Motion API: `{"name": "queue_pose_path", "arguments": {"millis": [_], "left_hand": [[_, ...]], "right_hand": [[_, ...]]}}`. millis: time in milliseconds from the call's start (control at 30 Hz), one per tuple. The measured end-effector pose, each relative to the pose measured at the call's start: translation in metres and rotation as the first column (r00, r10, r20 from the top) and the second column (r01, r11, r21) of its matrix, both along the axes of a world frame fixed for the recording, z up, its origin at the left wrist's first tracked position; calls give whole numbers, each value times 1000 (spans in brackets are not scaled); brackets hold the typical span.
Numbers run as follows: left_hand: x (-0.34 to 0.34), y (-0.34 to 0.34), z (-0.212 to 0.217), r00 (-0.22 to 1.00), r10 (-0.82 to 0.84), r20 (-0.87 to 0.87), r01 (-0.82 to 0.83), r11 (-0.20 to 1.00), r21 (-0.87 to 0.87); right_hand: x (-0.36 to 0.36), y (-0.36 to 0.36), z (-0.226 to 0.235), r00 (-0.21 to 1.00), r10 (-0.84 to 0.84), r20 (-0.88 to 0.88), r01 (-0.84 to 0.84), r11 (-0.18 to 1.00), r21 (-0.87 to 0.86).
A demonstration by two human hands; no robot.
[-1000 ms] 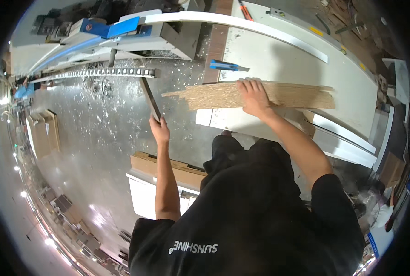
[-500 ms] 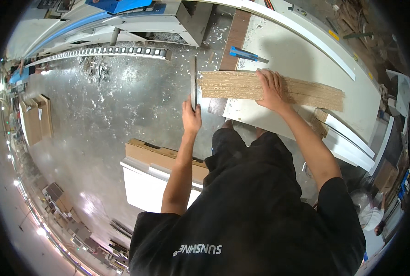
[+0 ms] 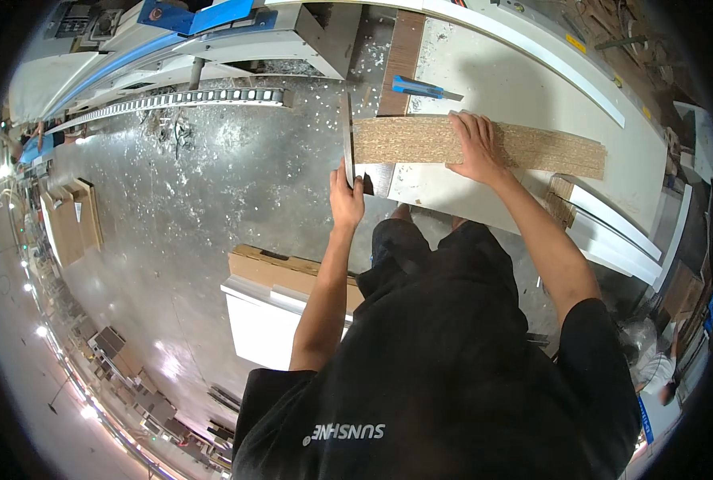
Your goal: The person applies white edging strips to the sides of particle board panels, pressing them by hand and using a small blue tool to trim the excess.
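Black T-shirt [image 3: 444, 360] — short sleeves [image 3: 590, 340], white lettering [image 3: 347, 432], black shorts [image 3: 484, 254]

A smooth grey floor [image 3: 180, 264] spreads across the left and middle, shiny in places and scattered with pale chips [image 3: 227, 130]. At the top stands a long white machine [image 3: 252, 52] with blue panels [image 3: 222, 14], a chain-like rail [image 3: 220, 98] beside it. Bright lights [image 3: 89, 412] line the curved left rim, near stacks of boards [image 3: 136, 392] too small to make out, while a white worktop [image 3: 588, 112] fills much of the upper right
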State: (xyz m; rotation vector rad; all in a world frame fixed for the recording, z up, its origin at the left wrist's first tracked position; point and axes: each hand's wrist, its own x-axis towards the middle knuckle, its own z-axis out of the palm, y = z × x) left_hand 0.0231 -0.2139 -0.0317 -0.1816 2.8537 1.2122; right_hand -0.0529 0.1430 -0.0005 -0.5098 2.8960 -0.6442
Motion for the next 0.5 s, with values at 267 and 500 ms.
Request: {"name": "queue_pose_path", "arguments": {"millis": [267,500], "left_hand": [[-18,-35,-14,998,27,58,-29,999,32],[-19,-42,-19,998,23,59,-27,997,68]], "right_hand": [[-9,-30,3,1000,-30,-7,30,999,-22],[-5,-24,3,998,58,31,-62,986,154]]}}
